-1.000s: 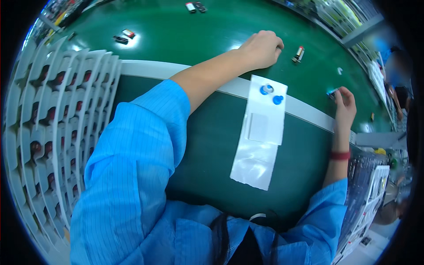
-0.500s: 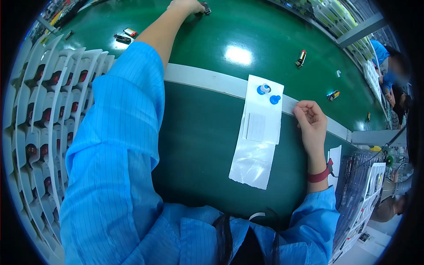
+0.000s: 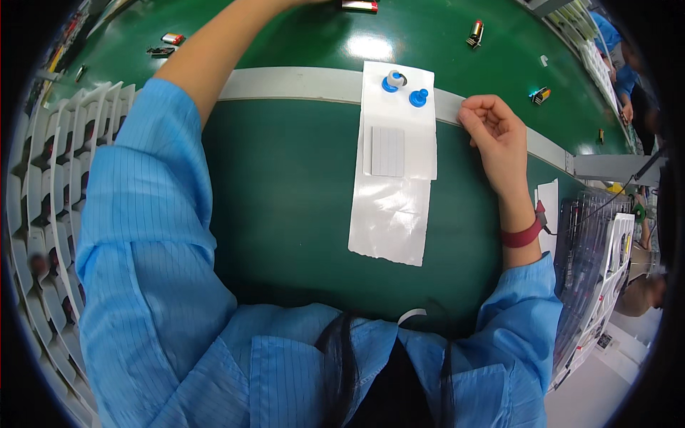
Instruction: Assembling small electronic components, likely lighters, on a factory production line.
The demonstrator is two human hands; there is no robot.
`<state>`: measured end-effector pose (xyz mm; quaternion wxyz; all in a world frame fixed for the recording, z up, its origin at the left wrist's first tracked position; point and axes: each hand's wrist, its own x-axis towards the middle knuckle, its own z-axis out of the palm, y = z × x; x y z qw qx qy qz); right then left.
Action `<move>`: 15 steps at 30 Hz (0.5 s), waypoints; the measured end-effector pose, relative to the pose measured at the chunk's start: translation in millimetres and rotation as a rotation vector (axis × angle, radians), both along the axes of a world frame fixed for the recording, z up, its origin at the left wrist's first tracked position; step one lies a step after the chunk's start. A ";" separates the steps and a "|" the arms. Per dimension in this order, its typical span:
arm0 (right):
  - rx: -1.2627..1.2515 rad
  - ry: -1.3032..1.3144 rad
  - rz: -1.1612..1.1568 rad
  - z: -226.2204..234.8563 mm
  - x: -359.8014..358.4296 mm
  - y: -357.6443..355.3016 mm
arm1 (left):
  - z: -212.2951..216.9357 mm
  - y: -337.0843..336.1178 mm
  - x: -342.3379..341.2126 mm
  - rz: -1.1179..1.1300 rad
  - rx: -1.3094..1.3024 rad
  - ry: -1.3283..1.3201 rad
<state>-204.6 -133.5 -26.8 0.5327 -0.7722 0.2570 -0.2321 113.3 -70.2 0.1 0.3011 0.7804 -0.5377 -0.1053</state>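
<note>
My left arm reaches to the far edge of the view, where my left hand [image 3: 308,2] is mostly cut off and its fingers are hidden. Right beside it lies a red-and-white battery cell [image 3: 360,6] with a dark part, also cut by the edge. My right hand [image 3: 497,135] hovers by the white bench strip, fingers curled and thumb tip against the index finger; anything between them is hidden. To its left lies a white sheet [image 3: 389,228] bearing a white-and-blue small bottle or cap [image 3: 393,81], a blue knob-shaped piece [image 3: 419,98] and a lined paper pad [image 3: 387,151].
More cells with small boards lie on the green bench: a red one [image 3: 173,38], an upright-lying one [image 3: 476,33] and a yellow one [image 3: 540,95]. White stacked trays [image 3: 57,207] stand at left, clear racks [image 3: 589,278] at right. A person in blue [image 3: 606,36] is at far right.
The view has shifted, so the bench and sheet sit differently in it. My left hand has slid mostly out past the far edge, and the cell beside it now shows its red side.
</note>
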 end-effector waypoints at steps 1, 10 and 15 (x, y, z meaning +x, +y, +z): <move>-0.003 0.000 -0.005 0.3 0.4 -1.1 | -4.0 -7.1 4.7 0.016 -0.031 -0.049; -0.282 -0.064 -0.024 1.0 -1.6 15.2 | -17.2 -7.0 -22.3 -0.124 -0.262 -0.701; -0.791 0.033 0.237 19.8 13.6 73.9 | 40.5 41.3 -94.7 -0.080 -0.205 0.189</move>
